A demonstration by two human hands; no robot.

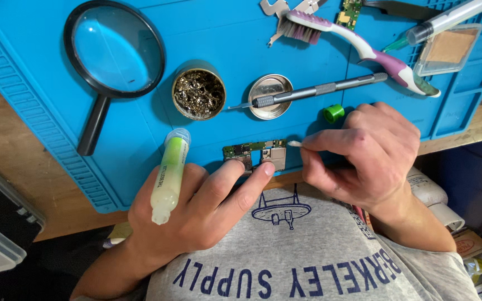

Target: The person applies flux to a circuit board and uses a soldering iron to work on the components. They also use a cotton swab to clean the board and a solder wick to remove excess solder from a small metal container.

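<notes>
- A person in a grey printed T-shirt [285,278] works at a blue silicone work mat [235,39] laid on a wooden bench [12,161], seen from above.
- The left hand [196,209] has a pale green syringe [168,175] tucked between thumb and palm, its clear cap pointing far. Two outstretched fingertips [263,170] of this hand press on the near edge of a small green circuit board [255,153].
- The circuit board lies at the near edge of the mat, between the two hands, just in front of the person's chest.
- The right hand [364,156] is curled narrow, pinching a thin swab stick. Its white cotton tip [294,144] sits just at the board's right end; I cannot tell whether it touches.
- A small green cap [333,113] lies on the mat just beyond the right hand's knuckles.
- Farther off, a grey precision screwdriver [313,92] rests across a shallow round metal dish [270,96].
- Left of that dish stands a round tin of brass wool [198,93].
- At the far left lies a black-framed magnifying glass [112,50], handle pointing near.
- At the far right lie a white and purple toothbrush [364,47], a clear syringe [447,19] and a small clear tray [448,49].
</notes>
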